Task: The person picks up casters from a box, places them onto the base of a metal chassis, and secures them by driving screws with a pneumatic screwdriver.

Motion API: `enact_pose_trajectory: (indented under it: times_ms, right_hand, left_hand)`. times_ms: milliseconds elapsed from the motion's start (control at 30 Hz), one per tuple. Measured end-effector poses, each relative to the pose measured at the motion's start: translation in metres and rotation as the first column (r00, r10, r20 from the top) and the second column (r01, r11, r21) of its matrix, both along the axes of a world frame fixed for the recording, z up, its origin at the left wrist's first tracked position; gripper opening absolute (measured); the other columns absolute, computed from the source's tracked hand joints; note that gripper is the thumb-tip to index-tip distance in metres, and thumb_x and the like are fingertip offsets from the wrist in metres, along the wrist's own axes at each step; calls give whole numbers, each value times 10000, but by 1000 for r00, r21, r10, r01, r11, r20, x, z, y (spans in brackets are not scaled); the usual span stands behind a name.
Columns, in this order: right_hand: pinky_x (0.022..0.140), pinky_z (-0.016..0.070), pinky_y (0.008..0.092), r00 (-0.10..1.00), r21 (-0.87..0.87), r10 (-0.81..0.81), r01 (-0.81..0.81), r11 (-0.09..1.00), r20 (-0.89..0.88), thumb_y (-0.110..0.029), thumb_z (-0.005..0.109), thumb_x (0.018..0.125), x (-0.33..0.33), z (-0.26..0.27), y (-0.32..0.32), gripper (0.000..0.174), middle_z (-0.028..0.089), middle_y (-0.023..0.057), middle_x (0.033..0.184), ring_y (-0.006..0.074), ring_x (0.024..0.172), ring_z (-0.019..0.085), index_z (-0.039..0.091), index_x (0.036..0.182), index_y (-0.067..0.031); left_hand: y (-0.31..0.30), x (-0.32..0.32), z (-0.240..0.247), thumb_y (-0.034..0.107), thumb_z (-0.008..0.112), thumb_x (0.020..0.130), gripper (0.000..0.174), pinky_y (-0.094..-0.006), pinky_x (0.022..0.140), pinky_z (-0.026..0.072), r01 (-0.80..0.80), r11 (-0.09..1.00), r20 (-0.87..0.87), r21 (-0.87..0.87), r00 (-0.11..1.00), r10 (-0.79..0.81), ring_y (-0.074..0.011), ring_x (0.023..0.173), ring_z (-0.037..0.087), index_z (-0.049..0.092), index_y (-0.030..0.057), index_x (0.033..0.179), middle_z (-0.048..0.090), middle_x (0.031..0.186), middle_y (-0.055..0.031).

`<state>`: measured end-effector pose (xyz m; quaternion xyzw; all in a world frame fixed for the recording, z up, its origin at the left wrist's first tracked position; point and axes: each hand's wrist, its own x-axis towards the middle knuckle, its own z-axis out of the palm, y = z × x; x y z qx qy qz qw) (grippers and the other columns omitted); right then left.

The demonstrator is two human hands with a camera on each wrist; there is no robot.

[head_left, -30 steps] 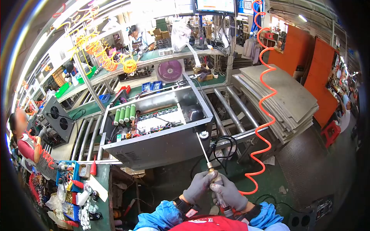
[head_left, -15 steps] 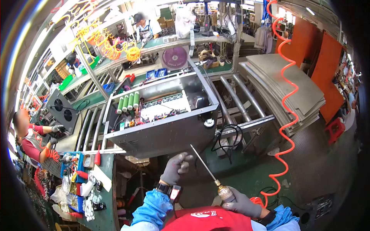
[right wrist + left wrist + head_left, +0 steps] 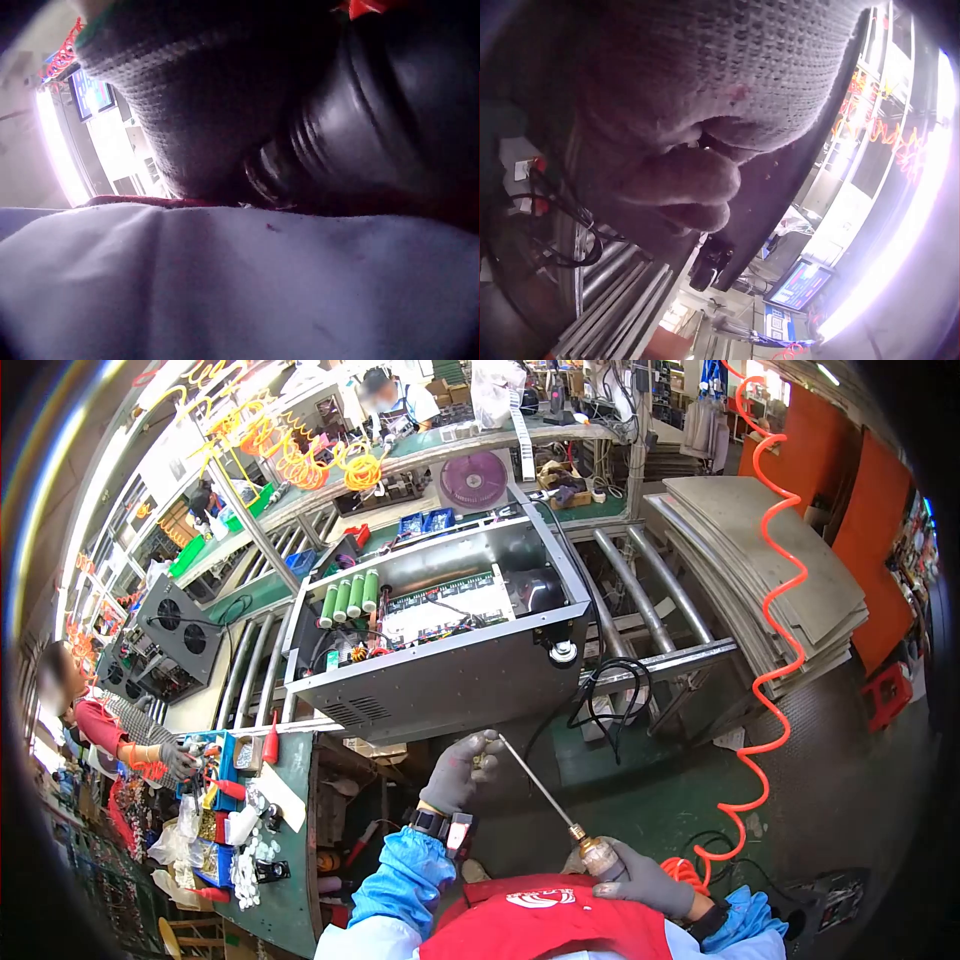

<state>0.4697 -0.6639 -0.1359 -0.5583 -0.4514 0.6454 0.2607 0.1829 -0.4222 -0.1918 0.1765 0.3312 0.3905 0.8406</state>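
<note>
My gloved right hand (image 3: 650, 878) holds an air screwdriver (image 3: 600, 855) by its body, low in front of the red apron. Its long thin bit (image 3: 540, 785) slants up and left. My gloved left hand (image 3: 462, 772) is beside the bit's tip with curled fingers. In the left wrist view, a small shiny metal piece (image 3: 694, 142) glints between the curled fingers (image 3: 682, 176) and the rest of the glove; its kind is hidden. Beyond both hands stands a dark grey metal case (image 3: 450, 685) with an open top, showing green cylinders (image 3: 350, 597) and circuit boards inside.
The case sits on a roller conveyor (image 3: 650, 580). A coiled red air hose (image 3: 775, 610) hangs at the right, before stacked grey sheets (image 3: 760, 550). Black cable (image 3: 610, 695) loops by the case's corner. At left, a bench (image 3: 295, 760) carries parts bins; another person (image 3: 100, 725) reaches there.
My left hand has left the screwdriver and moved up and left to the bit's tip. The screwdriver has dropped away from the case, toward the apron. The other person's hand has moved to the bins.
</note>
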Motion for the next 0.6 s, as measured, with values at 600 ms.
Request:
enact_pose_trajectory:
  times_ms: [600]
  right_hand:
    - [1002, 469, 343, 999, 59, 27, -28, 998, 22, -493, 806, 796, -5, -11, -6, 986, 596, 169, 1323, 246, 1181, 610, 325, 1525, -37]
  left_hand:
    - [-6, 8, 1, 12, 600, 956, 218, -175, 562, 432, -22, 1000, 363, 20, 932, 13, -118, 760, 548, 555, 26, 1169, 610, 1210, -178]
